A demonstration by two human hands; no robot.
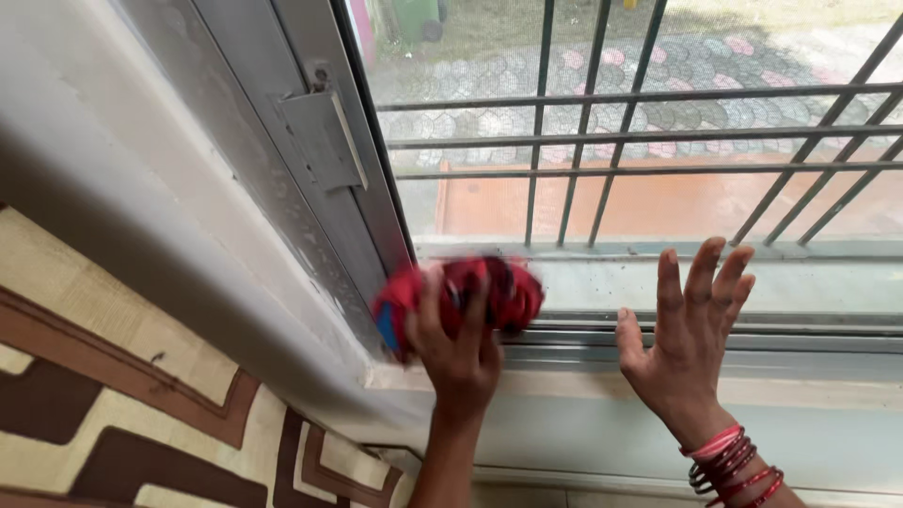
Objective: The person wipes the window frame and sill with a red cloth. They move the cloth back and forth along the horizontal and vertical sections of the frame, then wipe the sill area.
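My left hand (458, 348) grips a bunched red cloth (461, 293) with blue and dark patches and presses it against the lower left corner of the window glass (658, 202), beside the grey metal window frame (310, 179). The cloth is blurred. My right hand (689, 325) is open, fingers spread, palm flat against the lower glass just above the window's bottom track (752, 329). Several red bangles (729, 461) ring my right wrist.
Metal security bars (602, 132) stand outside the glass, with paving beyond. A grey latch plate (320, 141) sits on the frame. A white sill (602, 386) runs below the track. A brown and cream patterned fabric (141, 404) lies at lower left.
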